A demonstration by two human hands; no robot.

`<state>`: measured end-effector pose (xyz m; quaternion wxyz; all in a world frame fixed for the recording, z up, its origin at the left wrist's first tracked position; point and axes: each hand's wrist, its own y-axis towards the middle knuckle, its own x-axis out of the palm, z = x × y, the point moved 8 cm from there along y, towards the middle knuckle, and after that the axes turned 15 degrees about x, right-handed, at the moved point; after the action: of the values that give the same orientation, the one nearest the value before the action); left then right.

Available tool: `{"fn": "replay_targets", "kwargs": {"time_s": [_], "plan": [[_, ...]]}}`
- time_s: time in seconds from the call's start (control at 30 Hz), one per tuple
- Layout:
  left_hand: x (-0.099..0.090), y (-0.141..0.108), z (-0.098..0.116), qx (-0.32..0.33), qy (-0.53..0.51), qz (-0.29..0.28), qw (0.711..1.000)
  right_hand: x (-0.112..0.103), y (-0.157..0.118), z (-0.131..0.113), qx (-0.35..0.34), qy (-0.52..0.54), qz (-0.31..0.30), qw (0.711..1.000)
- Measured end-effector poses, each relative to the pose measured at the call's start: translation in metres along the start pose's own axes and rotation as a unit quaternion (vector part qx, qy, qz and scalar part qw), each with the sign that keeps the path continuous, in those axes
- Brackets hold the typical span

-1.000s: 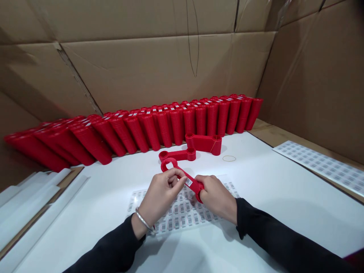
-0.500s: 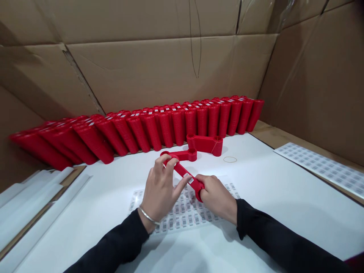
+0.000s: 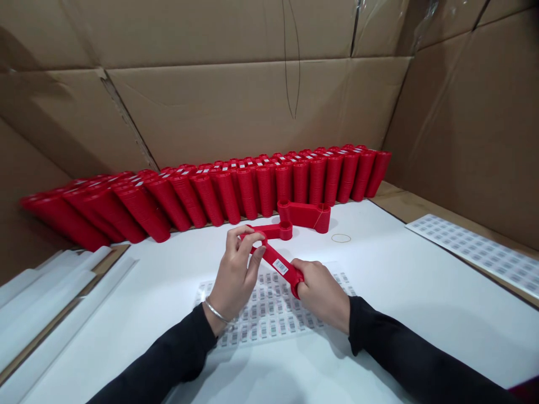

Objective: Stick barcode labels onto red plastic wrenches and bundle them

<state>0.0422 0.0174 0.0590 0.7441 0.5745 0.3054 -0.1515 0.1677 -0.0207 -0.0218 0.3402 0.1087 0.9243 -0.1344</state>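
A long red plastic part (image 3: 273, 253) with a round ring at each end is held at a slant above the table. On its flat bar sits a white barcode label (image 3: 280, 266). My right hand (image 3: 322, 289) is closed round the near ring. My left hand (image 3: 236, 270), a metal bangle at its wrist, curls its fingers and thumb about the far ring. Below both hands lies a sheet of barcode labels (image 3: 269, 325), partly covered by them. Just beyond, a low stack of like red parts (image 3: 273, 230) rests on the table.
Tall red stacks (image 3: 252, 193) line the back. A taller stack with a rubber band (image 3: 305, 215) stands before them, and a loose rubber band (image 3: 341, 238) lies to its right. Another label sheet (image 3: 480, 247) is at right, white strips (image 3: 46, 292) at left. Cardboard walls (image 3: 236, 112) surround the table.
My left thumb has come off the label and drawn back toward the far ring, so the whole label shows. My right hand keeps its grip.
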Motion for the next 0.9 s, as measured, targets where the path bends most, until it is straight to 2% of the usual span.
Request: {"fn": "replay_targets", "kwargs": {"time_s": [0.2, 0.3, 0.4, 0.47, 0.57, 0.73, 0.8, 0.9], "plan": [[-0.01, -0.002, -0.003, 0.018, -0.037, 0.074, 0.996, -0.003, 0.005, 0.006, 0.008, 0.046, -0.018, 0.999], [-0.009, -0.003, -0.003, 0.017, -0.042, 0.067, 0.997, -0.004, 0.011, 0.013, 0.019, 0.1, -0.032, 0.994], [-0.006, -0.003, -0.001, 0.015, -0.052, 0.037, 0.998, -0.004, 0.019, 0.022, 0.052, 0.175, -0.057, 0.982], [0.0, -0.003, -0.001, 0.005, -0.062, -0.006, 0.998, -0.003, 0.022, 0.026, 0.078, 0.215, -0.074, 0.971], [0.017, -0.008, -0.002, -0.026, -0.061, -0.113, 0.991, 0.0, 0.024, 0.028, 0.097, 0.235, -0.089, 0.963], [0.041, -0.022, 0.0, -0.081, -0.01, -0.303, 0.95, -0.001, 0.019, 0.022, 0.053, 0.183, -0.071, 0.979], [0.042, -0.024, 0.003, -0.082, -0.007, -0.332, 0.94, -0.001, 0.018, 0.021, 0.041, 0.163, -0.063, 0.984], [0.044, -0.025, 0.007, -0.06, -0.014, -0.344, 0.937, 0.0, 0.019, 0.02, 0.033, 0.131, -0.054, 0.989]]}}
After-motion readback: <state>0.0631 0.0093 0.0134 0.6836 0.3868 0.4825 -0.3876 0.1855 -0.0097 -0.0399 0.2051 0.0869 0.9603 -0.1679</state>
